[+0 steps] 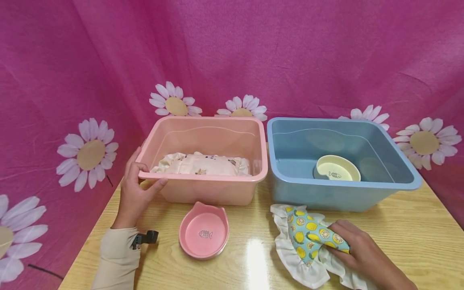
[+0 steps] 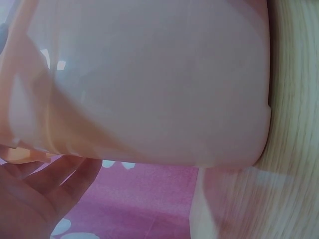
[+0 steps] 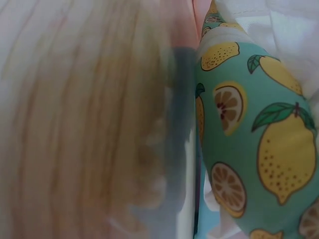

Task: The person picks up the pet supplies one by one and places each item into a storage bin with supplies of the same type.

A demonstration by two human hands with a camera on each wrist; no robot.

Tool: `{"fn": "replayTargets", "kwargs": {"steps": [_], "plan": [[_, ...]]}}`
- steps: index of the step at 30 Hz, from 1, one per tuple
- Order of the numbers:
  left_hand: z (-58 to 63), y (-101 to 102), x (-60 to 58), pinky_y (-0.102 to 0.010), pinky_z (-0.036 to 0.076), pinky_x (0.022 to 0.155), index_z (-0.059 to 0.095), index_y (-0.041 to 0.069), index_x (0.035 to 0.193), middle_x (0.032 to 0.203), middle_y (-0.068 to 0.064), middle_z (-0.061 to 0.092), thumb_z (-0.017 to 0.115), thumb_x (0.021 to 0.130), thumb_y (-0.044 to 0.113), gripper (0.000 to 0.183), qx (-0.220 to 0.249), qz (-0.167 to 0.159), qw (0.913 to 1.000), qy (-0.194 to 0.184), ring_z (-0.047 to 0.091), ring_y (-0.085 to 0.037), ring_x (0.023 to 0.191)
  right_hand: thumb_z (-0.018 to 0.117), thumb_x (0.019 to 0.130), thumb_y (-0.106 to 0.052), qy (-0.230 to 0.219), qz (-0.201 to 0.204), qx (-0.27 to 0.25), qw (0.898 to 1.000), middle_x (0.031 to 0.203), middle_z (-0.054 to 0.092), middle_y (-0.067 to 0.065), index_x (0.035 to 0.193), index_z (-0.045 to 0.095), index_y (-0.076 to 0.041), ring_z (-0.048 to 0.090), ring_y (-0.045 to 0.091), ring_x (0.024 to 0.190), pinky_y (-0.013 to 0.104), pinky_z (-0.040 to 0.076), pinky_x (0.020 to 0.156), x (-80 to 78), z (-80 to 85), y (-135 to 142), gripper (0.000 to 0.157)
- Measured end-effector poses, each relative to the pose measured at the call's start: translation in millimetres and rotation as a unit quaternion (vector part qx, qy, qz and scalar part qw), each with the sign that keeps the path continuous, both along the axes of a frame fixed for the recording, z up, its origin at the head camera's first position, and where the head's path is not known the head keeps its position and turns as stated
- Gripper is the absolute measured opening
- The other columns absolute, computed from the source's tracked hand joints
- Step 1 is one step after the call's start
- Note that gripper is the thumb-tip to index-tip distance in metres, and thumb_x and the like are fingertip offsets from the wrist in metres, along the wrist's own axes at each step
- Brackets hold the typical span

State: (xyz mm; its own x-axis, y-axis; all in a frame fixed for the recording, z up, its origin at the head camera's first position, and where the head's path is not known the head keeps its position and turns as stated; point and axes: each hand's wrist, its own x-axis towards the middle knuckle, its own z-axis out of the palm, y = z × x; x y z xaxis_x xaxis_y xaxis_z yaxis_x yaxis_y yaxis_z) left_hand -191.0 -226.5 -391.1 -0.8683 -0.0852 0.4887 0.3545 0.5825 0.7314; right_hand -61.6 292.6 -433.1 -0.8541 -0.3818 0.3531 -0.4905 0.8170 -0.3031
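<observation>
My left hand (image 1: 135, 195) grips the near left corner of the pink bin (image 1: 214, 190), thumb against its front and fingers at its side. In the left wrist view the fingers (image 2: 75, 181) bend round the edge of the bin's wall. My right hand (image 1: 366, 251) pinches a ruffled lemon-print cloth (image 1: 302, 235), turquoise with white frills, just in front of the blue bin (image 1: 319, 197). The right wrist view shows the lemon print (image 3: 259, 134) bulging close up. Inside the pink bin lies a cream frilled cloth (image 1: 204, 164) with small prints.
A pink cat-eared bowl (image 1: 204, 233) with a fishbone drawing stands on the wooden table (image 1: 166, 270) before the pink bin. A pale yellow bowl (image 1: 338, 167) sits in the blue bin. Behind hangs a magenta curtain (image 1: 224, 52) with daisies.
</observation>
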Motion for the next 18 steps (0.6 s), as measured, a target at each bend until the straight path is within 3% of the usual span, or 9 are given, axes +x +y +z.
{"fn": "replayTargets", "kwargs": {"steps": [6,13,18], "plan": [[-0.9,-0.2,-0.6,-0.040,0.040,0.093,0.043,0.012,0.093,0.145,0.012,0.025,0.080,0.065,0.026,0.049,0.001,-0.002,1.0000,0.006,0.031,-0.012,0.127,0.081,0.063,-0.022,-0.002,-0.010,0.006,1.000,0.093,0.048,-0.022,0.094,0.054,-0.035,0.045,-0.001,0.080,0.010,0.040,0.070,0.3,3.9,-1.4,0.043],[-0.4,1.1,-0.1,-0.043,0.039,0.094,0.043,0.011,0.092,0.145,0.011,0.025,0.080,0.065,0.026,0.049,0.006,-0.005,0.9999,0.011,0.030,-0.012,0.128,0.080,0.064,-0.024,0.026,0.012,0.006,1.000,0.095,0.049,-0.021,0.096,0.054,-0.033,0.046,-0.003,0.082,0.009,0.039,0.072,0.5,6.3,-1.8,0.042],[0.9,1.5,1.1,-0.045,0.038,0.095,0.043,0.010,0.092,0.145,0.010,0.026,0.080,0.065,0.026,0.049,0.006,-0.003,0.9999,0.014,0.030,-0.012,0.128,0.080,0.063,-0.024,0.022,0.007,0.006,1.000,0.096,0.050,-0.021,0.096,0.054,-0.033,0.046,-0.003,0.084,0.007,0.038,0.074,1.1,10.1,-2.5,0.043]]}}
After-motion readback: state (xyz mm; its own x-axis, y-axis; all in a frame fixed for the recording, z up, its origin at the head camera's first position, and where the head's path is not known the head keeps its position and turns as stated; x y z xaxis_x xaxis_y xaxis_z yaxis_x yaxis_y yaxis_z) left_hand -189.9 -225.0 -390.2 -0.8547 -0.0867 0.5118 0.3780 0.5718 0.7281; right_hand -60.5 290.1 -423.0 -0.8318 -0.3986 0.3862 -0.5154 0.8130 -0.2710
